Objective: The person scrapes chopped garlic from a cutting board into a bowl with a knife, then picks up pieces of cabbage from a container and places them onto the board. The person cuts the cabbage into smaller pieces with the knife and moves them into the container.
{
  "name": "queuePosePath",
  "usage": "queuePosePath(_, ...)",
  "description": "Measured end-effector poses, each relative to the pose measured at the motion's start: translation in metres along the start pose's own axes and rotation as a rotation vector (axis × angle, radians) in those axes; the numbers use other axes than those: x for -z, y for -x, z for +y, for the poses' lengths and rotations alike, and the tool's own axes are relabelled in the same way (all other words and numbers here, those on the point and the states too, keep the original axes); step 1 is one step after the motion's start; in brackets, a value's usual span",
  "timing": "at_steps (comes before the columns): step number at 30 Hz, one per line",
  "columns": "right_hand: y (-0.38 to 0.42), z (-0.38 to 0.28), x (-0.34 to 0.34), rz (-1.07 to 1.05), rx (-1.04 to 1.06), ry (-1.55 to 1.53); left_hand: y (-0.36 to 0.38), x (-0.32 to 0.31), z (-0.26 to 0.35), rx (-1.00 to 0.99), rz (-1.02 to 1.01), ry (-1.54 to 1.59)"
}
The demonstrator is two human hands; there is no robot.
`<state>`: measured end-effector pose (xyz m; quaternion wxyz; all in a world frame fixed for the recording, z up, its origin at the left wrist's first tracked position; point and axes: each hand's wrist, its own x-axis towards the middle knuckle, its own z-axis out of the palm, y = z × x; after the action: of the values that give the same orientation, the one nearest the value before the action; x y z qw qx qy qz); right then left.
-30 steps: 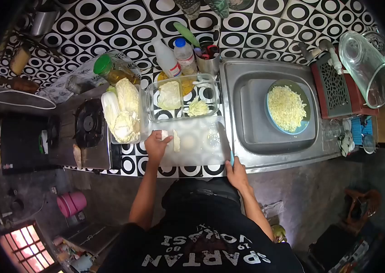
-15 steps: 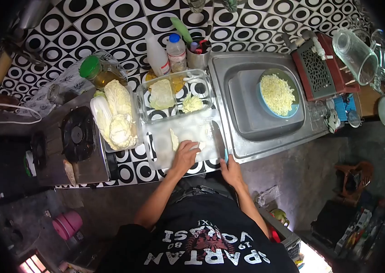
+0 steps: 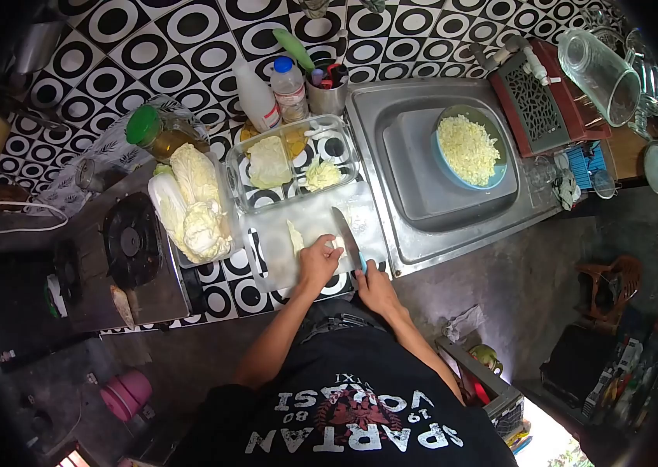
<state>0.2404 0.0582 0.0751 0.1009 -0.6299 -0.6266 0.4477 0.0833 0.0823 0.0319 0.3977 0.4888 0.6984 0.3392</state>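
Note:
A translucent cutting board [image 3: 274, 253] lies on the patterned counter. My left hand [image 3: 320, 261] is on it, fingers closed around a small pale piece of cabbage [image 3: 337, 244]. My right hand [image 3: 376, 286] grips the blue handle of a knife [image 3: 351, 240], whose blade points up and left, just right of that piece. A pale strip of leaf [image 3: 295, 236] lies left of my left hand. Above the board, a divided glass dish [image 3: 239, 187] holds cabbage leaves [image 3: 270, 163] and smaller leaf pieces [image 3: 322, 175].
Whole cabbages [image 3: 187, 204] fill a container at the left, beside a stove burner [image 3: 132, 240]. A bowl of chopped cabbage [image 3: 467, 152] stands in the sink [image 3: 414, 226]. Bottles [image 3: 290, 92] and a metal utensil cup [image 3: 327, 99] stand behind the dish. Glassware [image 3: 600, 76] is at the right.
My right hand has moved left with the knife, bringing the blade closer to my left hand. The camera view has shifted slightly.

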Motion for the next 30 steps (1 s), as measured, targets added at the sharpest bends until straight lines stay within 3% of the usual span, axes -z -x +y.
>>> queuePosePath(5,0.0,-0.014,0.001,-0.073,-0.029,0.088,0.001,-0.005,-0.007,0.133,0.0,0.13)
queuePosePath(11,0.003,-0.017,-0.002,-0.086,-0.03,0.146,-0.002,-0.005,-0.01,-0.049,0.067,0.033)
queuePosePath(14,0.0,-0.017,-0.005,-0.116,-0.055,0.129,-0.005,-0.002,-0.002,0.098,0.01,0.03)
queuePosePath(16,0.001,-0.015,-0.008,-0.12,-0.064,0.088,-0.003,0.001,0.008,-0.039,0.044,-0.155)
queuePosePath(21,-0.004,-0.01,-0.01,-0.143,-0.071,0.113,-0.013,-0.001,0.009,-0.096,0.034,-0.22)
queuePosePath(23,-0.005,-0.006,-0.012,-0.159,-0.076,0.139,-0.018,0.001,0.009,-0.22,0.07,-0.193)
queuePosePath(25,-0.007,0.003,-0.021,-0.099,0.003,0.173,-0.019,0.002,0.003,-0.191,0.025,-0.164)
queuePosePath(30,-0.007,-0.004,-0.026,-0.145,-0.044,0.274,-0.019,-0.001,-0.009,-0.126,-0.006,-0.076)
